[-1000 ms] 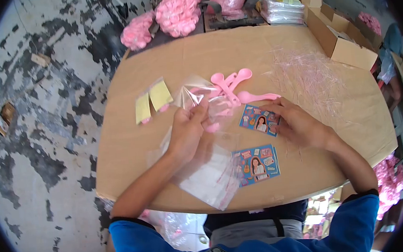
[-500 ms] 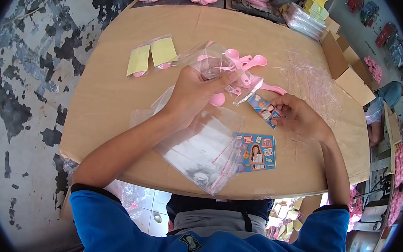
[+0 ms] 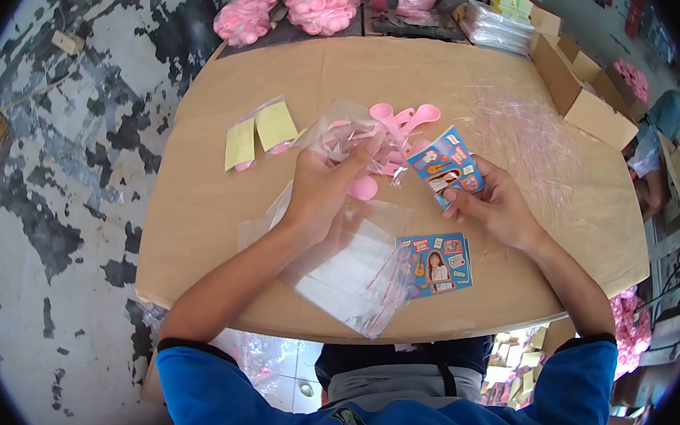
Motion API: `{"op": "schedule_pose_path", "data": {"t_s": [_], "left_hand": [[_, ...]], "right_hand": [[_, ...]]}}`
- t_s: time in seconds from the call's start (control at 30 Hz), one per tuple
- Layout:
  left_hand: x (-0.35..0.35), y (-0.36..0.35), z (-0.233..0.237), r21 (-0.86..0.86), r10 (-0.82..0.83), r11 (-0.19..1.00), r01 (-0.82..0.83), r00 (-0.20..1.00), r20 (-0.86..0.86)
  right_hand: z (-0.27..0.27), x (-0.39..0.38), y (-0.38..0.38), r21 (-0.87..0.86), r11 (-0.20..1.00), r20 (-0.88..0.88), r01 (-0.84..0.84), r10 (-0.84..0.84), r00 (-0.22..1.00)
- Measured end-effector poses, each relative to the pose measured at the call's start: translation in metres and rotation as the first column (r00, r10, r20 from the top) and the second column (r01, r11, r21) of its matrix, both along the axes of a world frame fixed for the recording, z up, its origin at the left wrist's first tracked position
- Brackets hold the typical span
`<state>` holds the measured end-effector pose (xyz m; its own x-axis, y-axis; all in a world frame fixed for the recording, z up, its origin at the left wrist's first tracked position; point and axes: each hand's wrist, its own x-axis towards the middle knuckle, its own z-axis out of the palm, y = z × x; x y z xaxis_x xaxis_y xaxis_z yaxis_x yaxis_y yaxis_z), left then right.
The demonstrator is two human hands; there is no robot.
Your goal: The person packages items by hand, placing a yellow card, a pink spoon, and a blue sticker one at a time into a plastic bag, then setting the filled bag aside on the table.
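Near the frame's centre, the left grip (image 3: 325, 180) pinches a hard-to-see clear bag (image 3: 347, 125), and the right grip (image 3: 499, 204) holds a blue card (image 3: 445, 159), partly thumb-covered.

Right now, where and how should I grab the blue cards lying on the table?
Best pinch those flat-lying blue cards by their right edge, coming from the right: that edge lies free on the brown table, while clear bags overlap the left side. Your right hand already holds a card, so it would probably need freeing first.
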<state>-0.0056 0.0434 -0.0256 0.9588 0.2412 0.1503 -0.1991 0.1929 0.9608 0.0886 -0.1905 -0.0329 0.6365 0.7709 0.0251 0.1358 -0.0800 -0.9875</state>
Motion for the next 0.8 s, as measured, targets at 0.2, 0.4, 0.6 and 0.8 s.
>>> {"op": "schedule_pose_path", "data": {"t_s": [0.2, 0.4, 0.6, 0.8], "left_hand": [[-0.007, -0.017, 0.002, 0.036, 0.045, 0.998, -0.044, 0.999, -0.020], [-0.012, -0.033, 0.016, -0.072, 0.021, 0.997, -0.022, 0.999, -0.028], [-0.007, -0.014, 0.009, -0.005, -0.005, 1.000, 0.005, 0.999, 0.041], [-0.007, -0.010, 0.012, -0.021, 0.082, 0.996, -0.081, 0.996, 0.029]], "right_hand": [[-0.001, -0.017, 0.011, 0.071, 0.997, -0.051, -0.025, 0.029, 0.998], [-0.010, -0.016, 0.008, -0.026, 0.998, 0.105, -0.062, 0.064, 0.992], [-0.003, -0.016, 0.009, 0.061, 0.991, 0.033, 0.117, -0.119, 0.992], [-0.009, 0.003, 0.005, 0.012, 0.990, -0.007, 0.143, -0.143, 0.990]]}}
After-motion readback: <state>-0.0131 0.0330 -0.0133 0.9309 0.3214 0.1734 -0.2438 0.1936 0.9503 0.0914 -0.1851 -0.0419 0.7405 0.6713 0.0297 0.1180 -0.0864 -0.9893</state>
